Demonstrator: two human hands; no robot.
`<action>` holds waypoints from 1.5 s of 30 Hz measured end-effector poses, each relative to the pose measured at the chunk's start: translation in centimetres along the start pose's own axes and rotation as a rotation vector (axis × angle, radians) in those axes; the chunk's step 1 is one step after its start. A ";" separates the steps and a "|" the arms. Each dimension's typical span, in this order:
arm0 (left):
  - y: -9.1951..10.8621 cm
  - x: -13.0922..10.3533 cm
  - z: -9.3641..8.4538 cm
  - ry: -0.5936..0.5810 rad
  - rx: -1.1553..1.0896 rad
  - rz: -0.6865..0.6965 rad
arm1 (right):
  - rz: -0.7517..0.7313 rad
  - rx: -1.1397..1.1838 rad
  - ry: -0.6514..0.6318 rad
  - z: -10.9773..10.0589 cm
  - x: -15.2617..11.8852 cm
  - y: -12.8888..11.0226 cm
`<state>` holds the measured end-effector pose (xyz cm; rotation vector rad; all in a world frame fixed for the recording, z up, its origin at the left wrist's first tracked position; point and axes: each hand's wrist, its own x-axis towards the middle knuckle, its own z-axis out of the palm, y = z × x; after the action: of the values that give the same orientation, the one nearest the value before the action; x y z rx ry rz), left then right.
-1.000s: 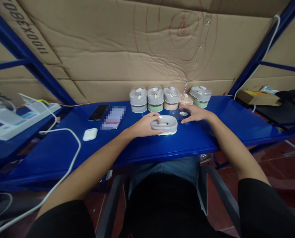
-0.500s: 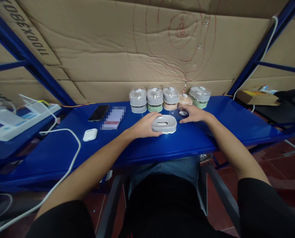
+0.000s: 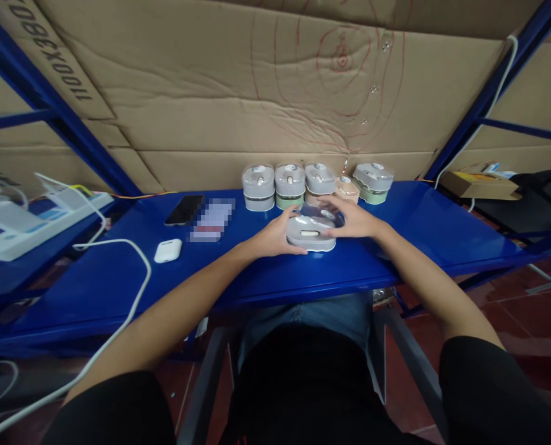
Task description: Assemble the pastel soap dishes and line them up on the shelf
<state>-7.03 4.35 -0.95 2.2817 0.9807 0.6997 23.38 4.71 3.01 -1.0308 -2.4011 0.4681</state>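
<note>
Toward the front edge of the tabletop [image 3: 275,279], left hand [image 3: 275,237] grips grey box [image 3: 316,244], right hand [image 3: 352,217] holds clear lid [image 3: 311,212] at its back rim. I'd brace box flat, square lid to rim.

Four two-box stacks [image 3: 259,187], two single boxes [image 3: 311,241], one held lid [image 3: 326,214], two hands [image 3: 277,237].

White case [image 3: 167,251] near a black phone [image 3: 182,211]
</note>
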 end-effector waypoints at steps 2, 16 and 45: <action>-0.2 0.1 0.4 0.016 -0.043 -0.015 | -0.040 -0.003 -0.022 0.8 0.1 -1.0; 0.4 0.1 -0.3 0.054 0.033 0.048 | -0.063 -0.110 -0.032 2.7 0.2 -2.0; 0.2 -0.1 -0.8 0.019 0.086 0.016 | 0.558 -0.492 0.341 -0.6 1.0 2.1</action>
<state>-7.54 4.38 -0.26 2.3636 1.0209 0.7000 24.32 6.90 2.85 -1.8429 -1.9368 -0.1381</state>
